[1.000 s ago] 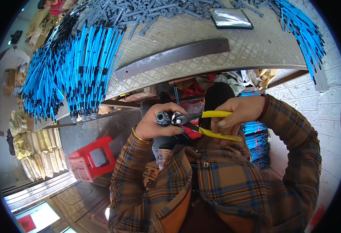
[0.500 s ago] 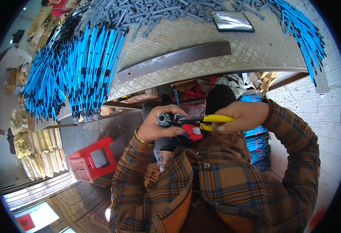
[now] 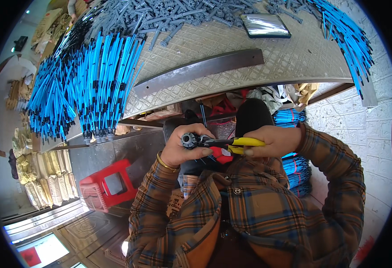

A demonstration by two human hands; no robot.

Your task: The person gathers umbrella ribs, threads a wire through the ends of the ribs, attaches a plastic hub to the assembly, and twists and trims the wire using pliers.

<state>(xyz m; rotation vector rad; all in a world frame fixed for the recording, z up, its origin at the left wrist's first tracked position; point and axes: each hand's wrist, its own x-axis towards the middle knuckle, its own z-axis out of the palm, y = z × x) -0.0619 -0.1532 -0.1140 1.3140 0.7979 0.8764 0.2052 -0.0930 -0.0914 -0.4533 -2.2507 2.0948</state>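
Note:
My left hand [image 3: 177, 146] is closed around a grey plastic fitting [image 3: 189, 140], whose round, ribbed, hollow end points up at me. My right hand [image 3: 278, 139] grips the yellow handles of a pair of pliers [image 3: 249, 142]. The dark jaws of the pliers reach to the fitting beside my left thumb, and what exactly they bite on is hidden. Thin blue rods [image 3: 203, 114] show just beyond my left hand. Whether they join the fitting I cannot tell.
On the patterned table [image 3: 178, 96] lie a dark metal bar [image 3: 200, 71], a heap of grey fittings [image 3: 173, 13], a black-edged screen-like slab [image 3: 266, 26] and blue rod bundles [image 3: 102, 80]. More blue bundles [image 3: 296, 167] stack by the wall. A red stool [image 3: 109, 185] stands left. Another person's hand [image 3: 73, 18] shows far left.
The pliers' yellow handles have come closer together in my right hand. My right hand has shifted slightly left. At the far left, the other person's arm has moved.

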